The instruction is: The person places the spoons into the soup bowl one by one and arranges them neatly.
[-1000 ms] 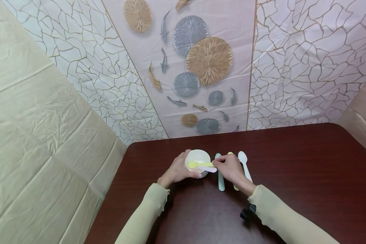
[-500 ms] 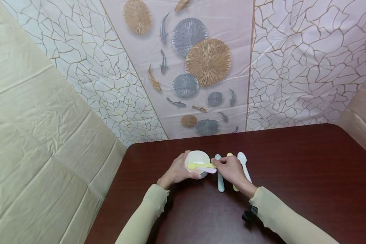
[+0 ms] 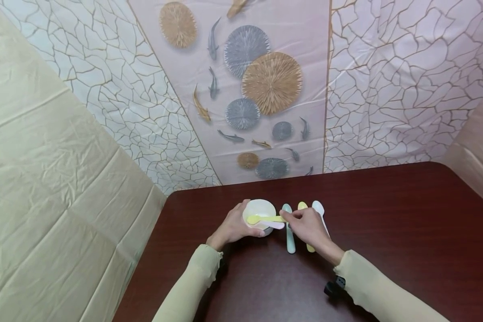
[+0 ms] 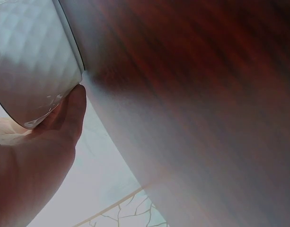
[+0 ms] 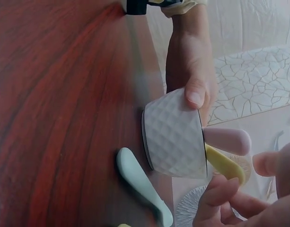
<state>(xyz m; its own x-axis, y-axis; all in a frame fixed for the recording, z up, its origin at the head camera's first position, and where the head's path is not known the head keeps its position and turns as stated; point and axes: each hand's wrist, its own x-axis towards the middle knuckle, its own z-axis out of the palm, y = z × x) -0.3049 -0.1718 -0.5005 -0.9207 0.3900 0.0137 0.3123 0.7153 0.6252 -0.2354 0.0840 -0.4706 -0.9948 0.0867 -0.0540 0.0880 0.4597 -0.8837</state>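
Note:
My left hand grips a white bowl from its left side, thumb at the near rim and fingers behind. The bowl stands on the table; its quilted outer wall shows in the right wrist view. A yellow spoon and a pink spoon lie in it, their handles sticking out over the right rim. My right hand is at the end of the yellow handle. In the right wrist view a fingertip touches or nearly touches that handle, while the thumb stands apart from it.
Right of the bowl, a mint spoon, a second yellow spoon and a white spoon lie side by side on the dark red table. My right hand partly covers the last two. Patterned cloth hangs behind the table.
My right hand and forearm have shifted slightly to the right and nearer. The bowl, the spoons and my left hand keep nearly the same places; the whole view has drifted a little.

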